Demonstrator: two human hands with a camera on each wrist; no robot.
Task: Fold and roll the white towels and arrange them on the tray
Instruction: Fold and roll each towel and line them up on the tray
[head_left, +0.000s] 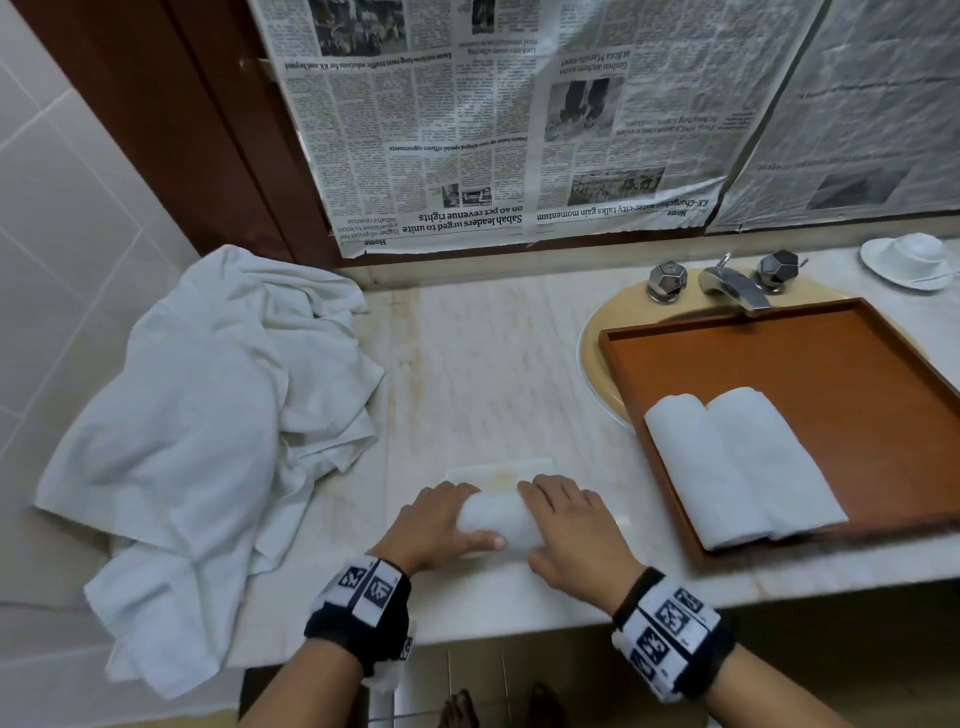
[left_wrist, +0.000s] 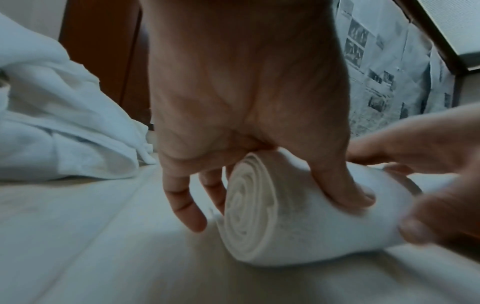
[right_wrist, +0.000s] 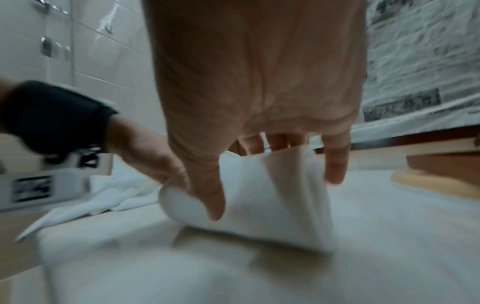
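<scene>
Rolling of the third towel, head view with both wrist views. The rolled towel (head_left: 496, 519) lies on the marble counter (head_left: 493, 364) near its front edge, between the heap of unfolded white towels (head_left: 208, 415) to the person's left and the wooden tray (head_left: 831, 374) to the right. A short flat tail (head_left: 498, 470) of the same towel is not yet wound and lies on the counter on the far side of the roll. Two finished rolls (head_left: 743, 467) lie side by side, touching, at the near left corner of the tray, which rests over the sink basin (head_left: 592, 364).

Left hand (head_left: 441, 525): curled over the left end of the roll, thumb (left_wrist: 345, 185) pressing its near face, fingers (left_wrist: 182, 197) bent down past the spiral end (left_wrist: 246, 205), which shows even, tight layers. Right hand (head_left: 571, 530): curled over the right end, thumb (right_wrist: 210, 197) on the near face, fingers (right_wrist: 335, 160) reaching over the top; this view is blurred and the right end looks looser, with a fold of cloth standing up.

Technique, as judged from this state: both hands should advance together away from the body, pressing down evenly, so that the ends stay flush and the roll does not cone. The looser right end likely needs more tension. The tail's edge should finish underneath, so that the roll's weight holds it shut when it is set beside the other two.
</scene>
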